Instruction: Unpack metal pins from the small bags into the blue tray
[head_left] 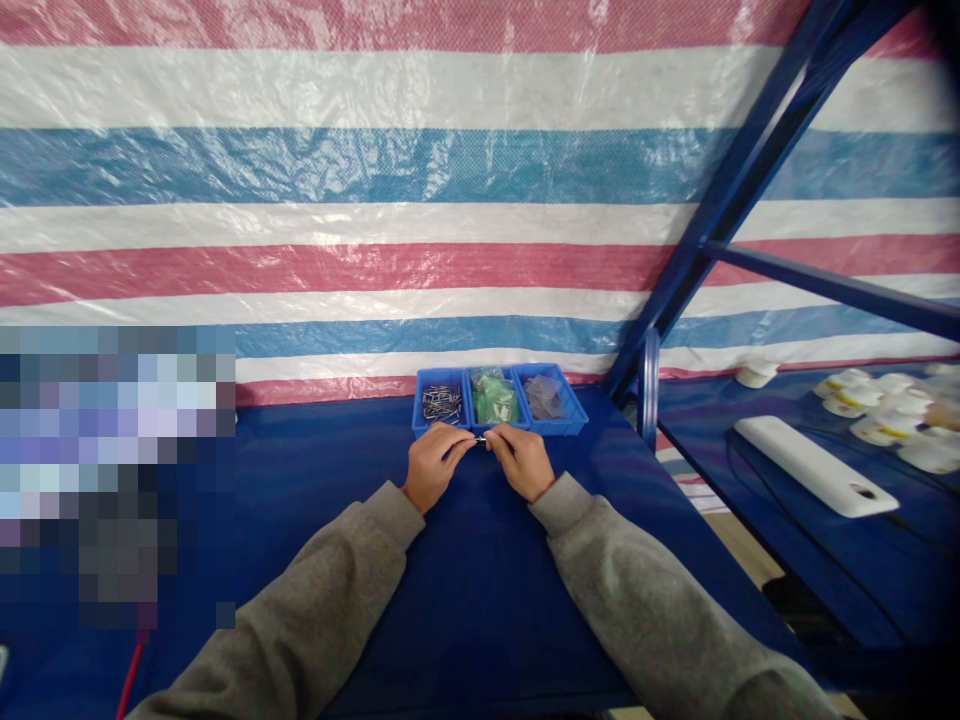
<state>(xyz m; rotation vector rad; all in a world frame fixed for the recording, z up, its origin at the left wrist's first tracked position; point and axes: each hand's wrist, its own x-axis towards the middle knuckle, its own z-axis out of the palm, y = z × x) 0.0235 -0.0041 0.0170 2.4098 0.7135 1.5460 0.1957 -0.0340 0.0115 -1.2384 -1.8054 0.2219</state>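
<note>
Just in front of three blue bins, my left hand [435,466] and my right hand [523,462] meet with closed fingers. Between their fingertips is a small shiny metal piece [481,440], pinched from both sides; its exact shape is too small to tell. The left bin holds many metal screws or pins [442,404]. Green packets [495,397] fill the middle bin, and clear plastic pieces [546,396] lie in the right one.
The blue table [480,600] carries the bins near a striped sheet [450,265]. A blue metal frame [675,280] rises at the right. Beyond it, a second table bears a long white object [814,465] and several white round items [892,410]. The left side is pixelated.
</note>
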